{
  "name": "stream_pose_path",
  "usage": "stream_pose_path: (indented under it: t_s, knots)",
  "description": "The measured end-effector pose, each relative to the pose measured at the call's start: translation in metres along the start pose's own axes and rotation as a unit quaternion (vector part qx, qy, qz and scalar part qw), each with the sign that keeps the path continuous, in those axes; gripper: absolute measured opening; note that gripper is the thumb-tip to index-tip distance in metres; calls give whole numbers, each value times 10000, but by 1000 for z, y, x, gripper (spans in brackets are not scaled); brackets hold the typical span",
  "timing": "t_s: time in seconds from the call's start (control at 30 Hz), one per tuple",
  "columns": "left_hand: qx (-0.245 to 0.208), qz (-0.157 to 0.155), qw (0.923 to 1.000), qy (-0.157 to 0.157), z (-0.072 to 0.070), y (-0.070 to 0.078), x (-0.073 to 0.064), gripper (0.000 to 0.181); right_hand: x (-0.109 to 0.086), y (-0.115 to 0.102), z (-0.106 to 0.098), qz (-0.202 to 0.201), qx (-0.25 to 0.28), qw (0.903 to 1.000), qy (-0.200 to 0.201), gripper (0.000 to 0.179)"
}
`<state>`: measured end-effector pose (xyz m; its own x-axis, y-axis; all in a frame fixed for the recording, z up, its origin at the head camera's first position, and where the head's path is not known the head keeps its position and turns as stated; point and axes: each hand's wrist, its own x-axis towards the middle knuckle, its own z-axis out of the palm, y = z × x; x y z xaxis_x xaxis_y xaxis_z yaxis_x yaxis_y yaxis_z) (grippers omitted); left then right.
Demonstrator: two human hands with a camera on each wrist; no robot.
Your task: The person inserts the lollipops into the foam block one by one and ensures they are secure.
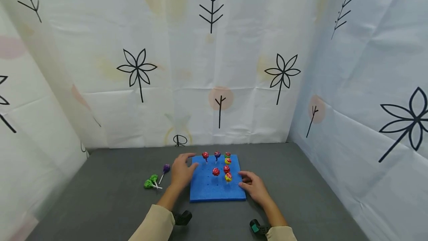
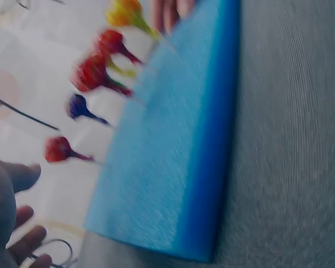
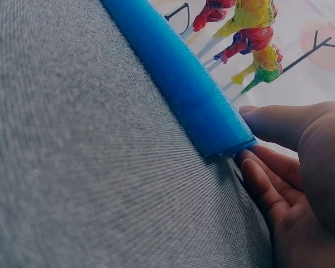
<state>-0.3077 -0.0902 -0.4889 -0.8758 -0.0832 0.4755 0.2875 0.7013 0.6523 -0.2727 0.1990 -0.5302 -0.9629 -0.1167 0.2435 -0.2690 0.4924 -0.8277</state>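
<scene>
A blue foam board (image 1: 204, 189) lies on the table, with several wrapped lollipops standing in it by their sticks. Among them are a red lollipop (image 1: 205, 155) and a purple lollipop (image 1: 217, 154) at the back, and a yellow one (image 1: 228, 177) nearer the right edge. My right hand (image 1: 255, 188) holds the board's right edge, thumb at the upper face and fingers by the side (image 3: 268, 178). My left hand (image 1: 181, 172) hovers at the board's left side, fingers apart and holding nothing; the left wrist view is blurred.
Left of the board lie two green lollipops (image 1: 148, 184) and a loose purple lollipop (image 1: 166, 168) on the grey table (image 1: 113, 196). Patterned white curtains (image 1: 187, 66) hang behind the table and along both sides.
</scene>
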Motion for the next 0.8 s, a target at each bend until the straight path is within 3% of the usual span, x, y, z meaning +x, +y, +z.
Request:
stream_pose_path:
  t_s: [0.13,0.6,0.8]
  knots:
    - [-303,-258,9992,77,-12,7,-4,28,0,0,0,-123,-15,9999,19,33]
    - [-195,-520,9984,128,-33,7,-19,21,1,0,-1,-30,-8,10000,14,34]
    - [-254,-576,9977,236,-48,10,-28,21,0,0,0,-9,-43,10000,8,34]
